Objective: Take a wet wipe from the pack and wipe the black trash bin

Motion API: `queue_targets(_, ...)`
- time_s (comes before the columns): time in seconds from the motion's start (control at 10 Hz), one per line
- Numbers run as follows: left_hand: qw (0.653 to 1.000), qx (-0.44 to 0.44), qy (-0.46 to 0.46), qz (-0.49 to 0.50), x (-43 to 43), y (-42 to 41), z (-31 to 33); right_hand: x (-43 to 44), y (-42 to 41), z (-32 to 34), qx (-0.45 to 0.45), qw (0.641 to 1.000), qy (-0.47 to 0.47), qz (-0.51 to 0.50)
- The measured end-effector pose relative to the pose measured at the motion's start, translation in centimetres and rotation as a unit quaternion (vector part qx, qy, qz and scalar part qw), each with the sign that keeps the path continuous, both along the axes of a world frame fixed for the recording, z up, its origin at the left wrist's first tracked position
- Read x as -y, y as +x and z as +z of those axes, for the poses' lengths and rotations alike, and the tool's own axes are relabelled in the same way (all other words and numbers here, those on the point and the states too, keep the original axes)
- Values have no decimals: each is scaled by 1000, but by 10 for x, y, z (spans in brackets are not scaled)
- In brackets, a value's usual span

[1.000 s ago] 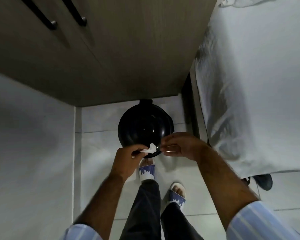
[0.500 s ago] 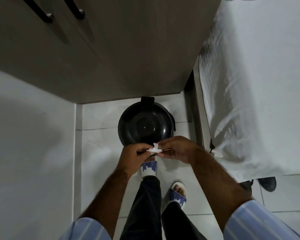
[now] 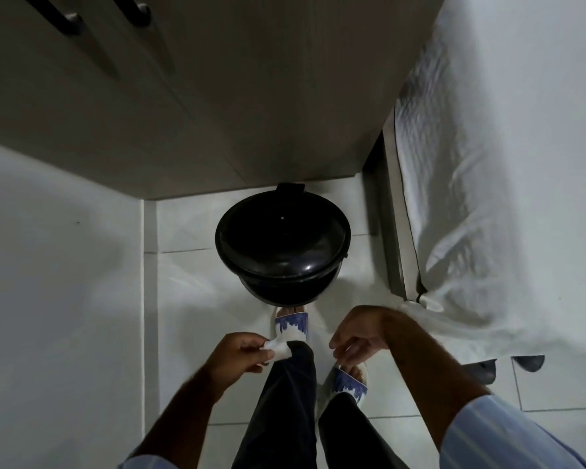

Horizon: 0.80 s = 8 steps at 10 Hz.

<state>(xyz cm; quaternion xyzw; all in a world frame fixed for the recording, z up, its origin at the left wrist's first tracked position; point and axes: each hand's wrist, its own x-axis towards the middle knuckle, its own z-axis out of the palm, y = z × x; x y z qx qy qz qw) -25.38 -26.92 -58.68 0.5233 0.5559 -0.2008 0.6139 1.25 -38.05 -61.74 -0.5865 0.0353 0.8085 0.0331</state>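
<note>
The black trash bin (image 3: 282, 247) stands on the white tiled floor, seen from above, its round lid closed. My left hand (image 3: 239, 355) is below it, apart from it, pinching a small crumpled white wet wipe (image 3: 277, 346). My right hand (image 3: 357, 335) hangs to the right of the left one, fingers loosely curled downward, holding nothing. Both hands are over my legs and slippers. The wipe pack is not in view.
A wooden cabinet (image 3: 217, 96) with dark handles rises behind the bin. A white wall (image 3: 55, 282) is on the left. A bed with a white sheet (image 3: 504, 164) fills the right. My slippered feet (image 3: 290, 324) stand just in front of the bin.
My hands have come apart and drawn back from the bin's front edge. The wipe stays in my left hand; my right hand has let go of it.
</note>
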Motion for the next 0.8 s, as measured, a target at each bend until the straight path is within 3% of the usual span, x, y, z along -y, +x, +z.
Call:
queue_targets(0.1, 997, -41, 42, 50, -1, 4, -11, 9, -1, -12, 58, 997, 34, 24)
queue_targets(0.2, 984, -58, 111, 125, -10, 36, -26, 18, -2, -29, 230, 967, 110, -7)
queue_targets(0.3, 982, -48, 136, 119, -18, 62, -37, 23, -3, -39, 287, 947, 140, 19)
queue_targets(0.4, 986, -34, 144, 72, -33, 92, -45, 24, -1, -46, 293, 944, 145, 52)
queue_targets(0.5, 986, -48, 156, -40, -34, 99, -44, 23, 0, -43, 289, 944, 149, 46)
queue_targets(0.6, 967, -54, 180, -169, -33, 96, -16, 12, -2, -11, 336, 901, 216, 172)
queue_targets(0.7, 932, -37, 261, -248, -35, 96, 30, -4, 2, 36, 444, 794, 314, 272)
queue_targets(0.8, 859, 22, 405, -313, -46, 97, 112, -28, 20, 127, 555, 666, 429, 253)
